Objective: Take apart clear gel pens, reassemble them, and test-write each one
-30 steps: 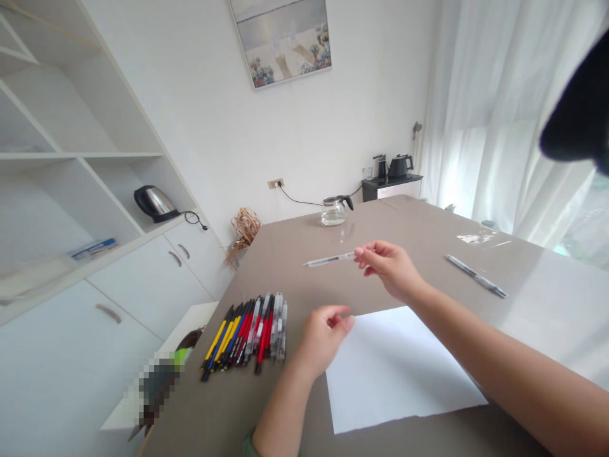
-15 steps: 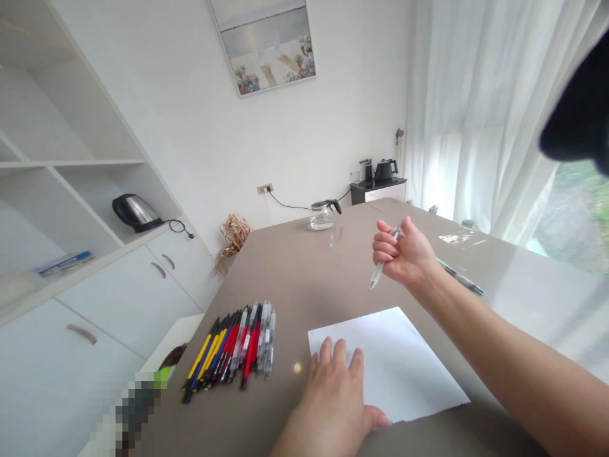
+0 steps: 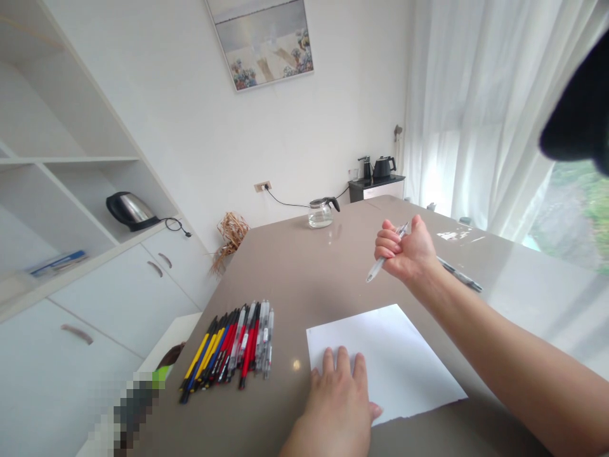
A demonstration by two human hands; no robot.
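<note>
My right hand (image 3: 402, 249) is raised above the table with its palm turned up, fingers wrapped round a clear-barrelled pen (image 3: 377, 269) whose lower end points down to the left. A white sheet of paper (image 3: 404, 362) lies on the table in front of me. Flat on its left part rests my left hand (image 3: 339, 393), fingers stretched out and holding nothing. To the left of the paper, several pens (image 3: 233, 346) with yellow, blue, red and clear barrels lie side by side. More pens (image 3: 460, 275) lie beyond my right forearm, partly hidden by it.
On the brown table (image 3: 285, 279), a glass pot (image 3: 320, 214) with some clear liquid stands at the far end. A black kettle (image 3: 383, 167) sits on a low cabinet behind. White shelving with a steel kettle (image 3: 133, 209) is on the left, a curtain (image 3: 457, 101) on the right.
My right hand has turned slightly, and the pen in it tilts flatter. My left hand has slid a little right and down on the paper. The view has shifted slightly.
</note>
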